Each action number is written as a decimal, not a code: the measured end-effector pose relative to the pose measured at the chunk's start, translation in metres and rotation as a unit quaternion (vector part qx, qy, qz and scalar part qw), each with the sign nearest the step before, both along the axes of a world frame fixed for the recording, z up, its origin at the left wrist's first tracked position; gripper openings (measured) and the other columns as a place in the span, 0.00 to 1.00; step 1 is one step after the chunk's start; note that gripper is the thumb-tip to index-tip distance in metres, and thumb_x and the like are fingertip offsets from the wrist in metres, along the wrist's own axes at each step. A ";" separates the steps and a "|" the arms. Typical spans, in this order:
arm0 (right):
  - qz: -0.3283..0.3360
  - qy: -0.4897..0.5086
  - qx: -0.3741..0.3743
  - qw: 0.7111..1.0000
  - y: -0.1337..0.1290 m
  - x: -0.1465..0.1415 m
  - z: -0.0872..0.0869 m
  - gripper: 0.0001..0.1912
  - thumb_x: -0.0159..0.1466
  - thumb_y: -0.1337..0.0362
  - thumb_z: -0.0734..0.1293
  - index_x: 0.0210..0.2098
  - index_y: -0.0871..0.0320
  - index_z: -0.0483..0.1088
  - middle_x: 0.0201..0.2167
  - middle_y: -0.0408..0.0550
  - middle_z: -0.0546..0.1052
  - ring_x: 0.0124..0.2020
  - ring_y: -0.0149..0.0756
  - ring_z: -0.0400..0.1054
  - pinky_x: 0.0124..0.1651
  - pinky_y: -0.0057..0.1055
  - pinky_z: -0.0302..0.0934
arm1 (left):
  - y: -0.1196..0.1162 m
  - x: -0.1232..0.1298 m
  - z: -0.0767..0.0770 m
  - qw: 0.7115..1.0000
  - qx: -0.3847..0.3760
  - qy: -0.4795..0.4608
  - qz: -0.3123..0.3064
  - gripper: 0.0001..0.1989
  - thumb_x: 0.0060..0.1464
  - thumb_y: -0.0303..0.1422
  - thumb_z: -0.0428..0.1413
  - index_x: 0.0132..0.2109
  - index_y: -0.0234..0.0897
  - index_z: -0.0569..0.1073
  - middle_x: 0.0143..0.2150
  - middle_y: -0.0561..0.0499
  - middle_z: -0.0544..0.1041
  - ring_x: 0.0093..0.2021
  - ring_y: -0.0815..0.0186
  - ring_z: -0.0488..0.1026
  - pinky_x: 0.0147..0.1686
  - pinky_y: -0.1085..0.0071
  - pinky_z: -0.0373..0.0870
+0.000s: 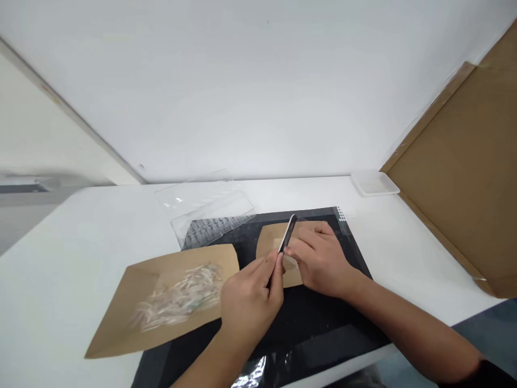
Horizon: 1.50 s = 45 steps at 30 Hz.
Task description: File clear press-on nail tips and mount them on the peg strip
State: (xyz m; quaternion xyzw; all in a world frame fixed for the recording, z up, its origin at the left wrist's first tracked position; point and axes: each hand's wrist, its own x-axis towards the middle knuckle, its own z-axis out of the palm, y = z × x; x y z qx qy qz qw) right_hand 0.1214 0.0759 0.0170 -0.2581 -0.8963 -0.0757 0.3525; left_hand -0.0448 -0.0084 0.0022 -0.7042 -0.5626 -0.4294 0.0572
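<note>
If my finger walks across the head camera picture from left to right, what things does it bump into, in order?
Brown paper envelope with clear plastic strips → left hand → right hand → white plastic tray → big cardboard sheet

**Table** (60,285): plain white, no pattern.

**Wall panel** (242,81): plain white.

**Rectangular black mat** (315,318): solid black, with a small block of white dots at its far corner.

**Folded kraft-paper sleeve** (121,318): flat tan-brown, bearing a heap of translucent whitish strips (177,302) flecked with green.

**Kraft-paper piece** (270,240): the same tan-brown.

**Slim flat tool** (288,233): black face, pale silver-white edge.

**Clear plastic sheet** (205,202): colourless, with a dark ribbed band at its near edge.

**Shallow plastic tray** (375,183): white.

**Flat cardboard sheet** (456,172): plain brown.
</note>
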 end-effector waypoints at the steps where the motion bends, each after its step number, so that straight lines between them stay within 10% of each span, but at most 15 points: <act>1: -0.010 0.014 0.003 1.000 0.000 0.000 0.000 0.11 0.70 0.73 0.61 0.32 0.56 0.67 0.28 0.42 0.72 0.30 0.33 0.62 0.42 0.38 0.49 | 0.000 0.000 0.000 1.000 0.004 -0.002 0.000 0.13 0.69 0.29 0.56 0.34 0.36 0.80 0.28 0.53 0.82 0.26 0.68 0.79 0.26 0.71 0.65; 14: 0.069 0.142 -0.153 0.976 -0.003 0.010 -0.006 0.07 0.71 0.70 0.66 0.36 0.55 0.70 0.28 0.41 0.77 0.33 0.34 0.69 0.42 0.37 0.55 | 0.003 -0.005 0.001 0.999 0.037 0.008 0.003 0.08 0.70 0.29 0.56 0.47 0.35 0.81 0.36 0.49 0.85 0.32 0.66 0.82 0.32 0.72 0.71; 23: 0.141 0.315 -0.477 0.809 -0.008 0.006 -0.007 0.10 0.68 0.58 0.74 0.46 0.53 0.74 0.30 0.40 0.77 0.30 0.33 0.76 0.38 0.35 0.71 | 0.004 -0.006 0.001 1.000 -0.026 -0.010 -0.006 0.09 0.72 0.33 0.52 0.47 0.37 0.76 0.34 0.50 0.83 0.30 0.63 0.81 0.33 0.70 0.74; 30: 0.171 0.358 -0.545 0.738 -0.002 0.009 -0.010 0.10 0.65 0.59 0.77 0.41 0.54 0.75 0.31 0.39 0.75 0.29 0.29 0.76 0.36 0.29 0.72 | 0.004 -0.006 0.004 0.994 -0.100 -0.050 0.009 0.09 0.73 0.36 0.49 0.50 0.41 0.72 0.36 0.51 0.81 0.32 0.60 0.81 0.28 0.67 0.72; 35: 0.180 0.360 -0.547 0.734 -0.001 0.008 -0.009 0.10 0.64 0.60 0.78 0.37 0.56 0.75 0.30 0.40 0.77 0.28 0.29 0.75 0.35 0.29 0.72 | 0.007 -0.006 -0.002 0.993 -0.070 -0.096 0.023 0.11 0.73 0.35 0.48 0.57 0.38 0.67 0.50 0.42 0.79 0.43 0.58 0.82 0.36 0.64 0.76; 45: 0.182 0.340 -0.511 0.768 -0.007 0.004 -0.011 0.10 0.64 0.59 0.78 0.41 0.53 0.76 0.30 0.39 0.75 0.30 0.31 0.76 0.37 0.32 0.73 | 0.011 -0.013 0.002 0.989 -0.091 -0.083 -0.076 0.06 0.72 0.30 0.48 0.46 0.40 0.70 0.36 0.53 0.68 0.32 0.66 0.70 0.32 0.71 0.69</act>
